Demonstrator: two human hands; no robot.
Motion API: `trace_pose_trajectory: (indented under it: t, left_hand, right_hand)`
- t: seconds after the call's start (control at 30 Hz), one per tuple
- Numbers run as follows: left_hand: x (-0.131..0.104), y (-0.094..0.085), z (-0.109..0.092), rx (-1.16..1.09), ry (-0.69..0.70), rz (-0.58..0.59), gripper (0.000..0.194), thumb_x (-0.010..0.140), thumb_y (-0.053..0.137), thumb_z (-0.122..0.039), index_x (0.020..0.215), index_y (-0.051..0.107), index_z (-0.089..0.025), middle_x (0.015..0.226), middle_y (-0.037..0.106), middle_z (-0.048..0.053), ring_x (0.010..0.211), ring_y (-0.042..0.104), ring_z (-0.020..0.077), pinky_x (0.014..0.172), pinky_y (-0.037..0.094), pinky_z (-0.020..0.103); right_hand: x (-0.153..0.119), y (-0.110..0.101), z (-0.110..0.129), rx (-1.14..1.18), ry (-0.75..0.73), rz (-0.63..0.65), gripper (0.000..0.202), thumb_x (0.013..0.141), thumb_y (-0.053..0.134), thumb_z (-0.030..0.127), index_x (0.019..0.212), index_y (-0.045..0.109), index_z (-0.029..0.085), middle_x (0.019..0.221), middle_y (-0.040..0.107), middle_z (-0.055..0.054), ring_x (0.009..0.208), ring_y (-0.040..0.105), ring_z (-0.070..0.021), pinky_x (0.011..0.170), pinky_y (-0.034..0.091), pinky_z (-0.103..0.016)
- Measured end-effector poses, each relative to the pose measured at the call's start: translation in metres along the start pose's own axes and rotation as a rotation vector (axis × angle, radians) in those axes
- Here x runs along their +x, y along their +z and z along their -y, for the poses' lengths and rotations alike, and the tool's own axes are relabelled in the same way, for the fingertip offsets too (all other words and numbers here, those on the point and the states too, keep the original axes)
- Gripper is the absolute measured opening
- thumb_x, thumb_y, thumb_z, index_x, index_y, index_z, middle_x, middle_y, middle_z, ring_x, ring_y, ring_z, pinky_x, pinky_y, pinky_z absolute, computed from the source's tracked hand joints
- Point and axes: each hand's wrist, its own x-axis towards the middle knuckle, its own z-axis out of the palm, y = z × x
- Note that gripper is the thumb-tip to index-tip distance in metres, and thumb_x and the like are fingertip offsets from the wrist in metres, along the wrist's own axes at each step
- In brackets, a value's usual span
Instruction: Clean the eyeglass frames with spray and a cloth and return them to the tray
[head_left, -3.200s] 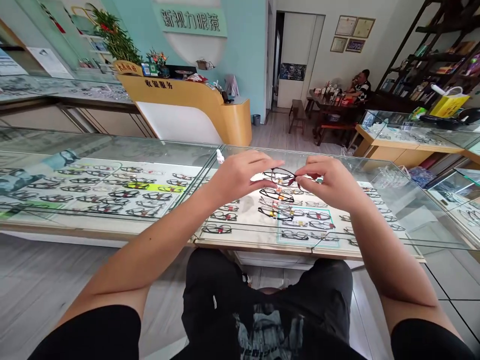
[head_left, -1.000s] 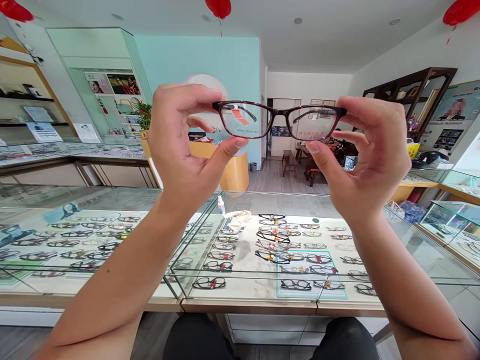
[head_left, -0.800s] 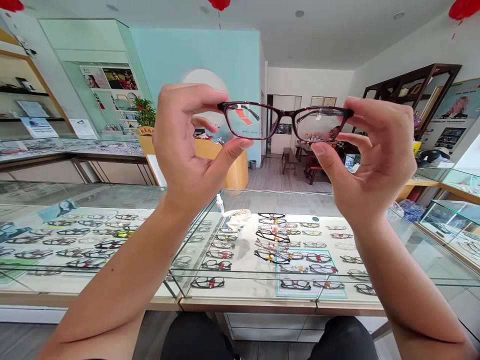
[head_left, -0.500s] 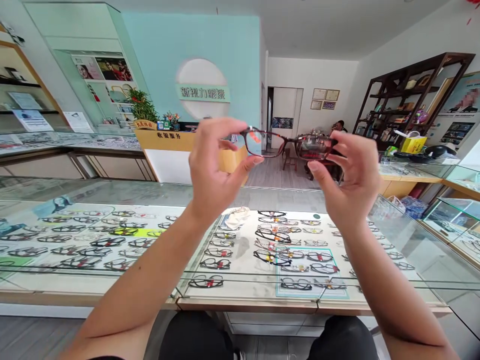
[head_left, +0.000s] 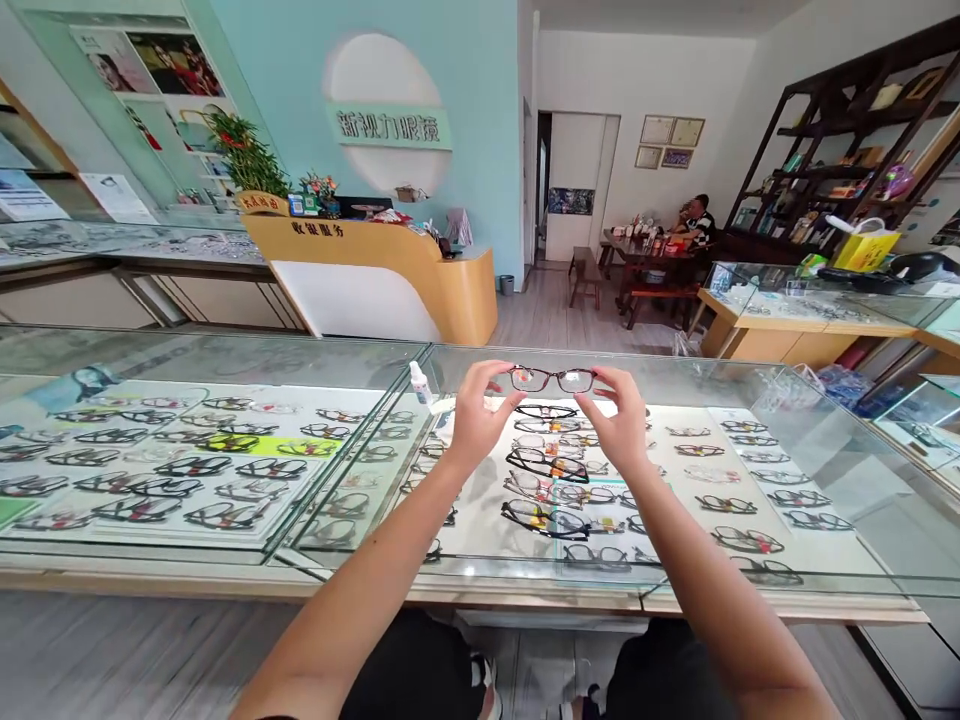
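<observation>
A pair of dark-framed glasses is held up level above the glass display case, lenses facing me. My left hand pinches its left end between thumb and fingers. The right end is pinched the same way by my right hand. Beneath them, inside the case, several rows of glasses lie on a white surface. A small white spray bottle stands on the glass left of my left hand, and a pale cloth, partly hidden, is beside that hand.
Another display case with glasses adjoins on the left. Beyond is a wood-and-white counter. A person sits at a dark table at the back right. A further glass case stands at the right.
Both hands have lowered and moved farther out with the glasses, which look smaller. The view has tilted down, and the spray bottle and more of the counter now show.
</observation>
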Motion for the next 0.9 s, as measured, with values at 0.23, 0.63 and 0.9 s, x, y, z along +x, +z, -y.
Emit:
trace_pose_trajectory:
  t: [0.23, 0.63, 0.9]
  left_hand:
    - [-0.018, 0.004, 0.009, -0.159, -0.133, 0.033, 0.043, 0.092, 0.086, -0.04, 0.129, 0.071, -0.024, 0.131, 0.069, 0.01, 0.119, 0.069, 0.0216, 0.089, 0.063, 0.034]
    - [-0.014, 0.0, -0.002, -0.551, -0.369, 0.109, 0.051, 0.077, 0.099, -0.036, 0.112, 0.064, -0.023, 0.119, 0.079, 0.007, 0.109, 0.082, 0.0235, 0.08, 0.062, 0.03]
    - [-0.01, -0.003, -0.001, -0.571, -0.416, 0.145, 0.054, 0.075, 0.1, -0.038, 0.109, 0.062, -0.022, 0.119, 0.08, 0.008, 0.108, 0.082, 0.024, 0.091, 0.065, 0.037]
  right_hand:
    - [-0.009, -0.003, -0.011, 0.015, 0.058, 0.06, 0.041, 0.095, 0.081, 0.043, 0.133, 0.07, 0.029, 0.133, 0.071, -0.011, 0.123, 0.071, -0.0275, 0.098, 0.067, -0.045]
    - [-0.017, 0.003, -0.018, 0.15, 0.211, 0.116, 0.042, 0.093, 0.084, 0.04, 0.131, 0.069, 0.034, 0.13, 0.07, -0.007, 0.124, 0.071, -0.0263, 0.102, 0.066, -0.045]
    - [-0.016, 0.003, -0.015, 0.218, 0.284, 0.121, 0.044, 0.09, 0.086, 0.041, 0.129, 0.069, 0.033, 0.133, 0.071, -0.007, 0.122, 0.07, -0.0257, 0.101, 0.065, -0.044]
